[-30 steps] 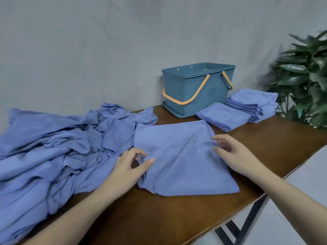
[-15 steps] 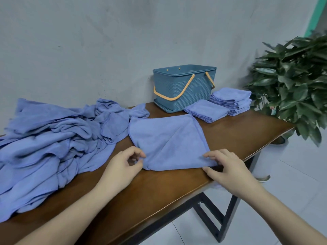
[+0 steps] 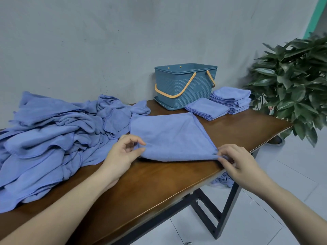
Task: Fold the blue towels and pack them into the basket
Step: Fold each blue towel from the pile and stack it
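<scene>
Head view: left hand [image 3: 122, 154] and right hand [image 3: 237, 163] each pinch a near corner of the towel [image 3: 169, 137], their grip ready for the next fold.

Bare table [image 3: 230, 128] before folded stacks [image 3: 219, 103]

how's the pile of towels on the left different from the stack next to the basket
The left pile is loose, crumpled and unfolded; the stack by the basket is folded into neat squares. The pile sprawls over much of the table's left end; the stack keeps a small, tidy footprint. The pile's edges hang and overlap at random; the stack's layers lie level, one above another. Both are the same blue cloth, and neither is in the basket yet.
</scene>
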Motion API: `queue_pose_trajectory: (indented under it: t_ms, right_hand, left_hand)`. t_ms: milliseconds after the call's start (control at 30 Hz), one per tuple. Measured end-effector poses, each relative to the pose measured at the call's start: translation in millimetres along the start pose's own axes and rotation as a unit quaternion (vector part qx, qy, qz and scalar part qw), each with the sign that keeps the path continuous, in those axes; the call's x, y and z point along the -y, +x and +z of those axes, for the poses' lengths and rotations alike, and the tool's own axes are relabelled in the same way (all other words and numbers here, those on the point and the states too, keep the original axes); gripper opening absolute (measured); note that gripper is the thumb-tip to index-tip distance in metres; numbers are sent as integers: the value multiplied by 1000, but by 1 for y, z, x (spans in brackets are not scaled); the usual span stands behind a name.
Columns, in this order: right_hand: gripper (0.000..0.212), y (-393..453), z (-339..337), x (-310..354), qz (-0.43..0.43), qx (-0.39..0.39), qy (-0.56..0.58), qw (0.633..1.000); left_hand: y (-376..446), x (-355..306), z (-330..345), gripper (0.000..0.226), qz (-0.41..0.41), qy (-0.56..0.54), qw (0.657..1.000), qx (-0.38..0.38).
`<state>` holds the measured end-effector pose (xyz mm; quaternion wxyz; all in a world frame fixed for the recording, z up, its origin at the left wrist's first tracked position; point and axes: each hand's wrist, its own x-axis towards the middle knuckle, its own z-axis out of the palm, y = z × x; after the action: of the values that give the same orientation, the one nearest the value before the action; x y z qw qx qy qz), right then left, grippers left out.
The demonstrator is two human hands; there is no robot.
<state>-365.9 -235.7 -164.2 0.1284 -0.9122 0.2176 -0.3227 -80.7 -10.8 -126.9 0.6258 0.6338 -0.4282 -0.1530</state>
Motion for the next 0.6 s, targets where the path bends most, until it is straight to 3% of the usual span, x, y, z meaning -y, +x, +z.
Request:
queue_pose_trajectory:
  t_ms: [133,400,600]
  right_hand:
    - [10,-7,-2,-9,-16,20,-23,999]
    - [5,-10,-3,-14,-11,4,-38,999]
    - [5,-11,-10,-7,-42,19,15,999]
  left_hand:
    - [0,-3,-7,46,-34,-88,995,17]
    - [4,1,-18,46,-29,56,998,-26]
    - [3,2,-23,61,-37,-9,999,-24]
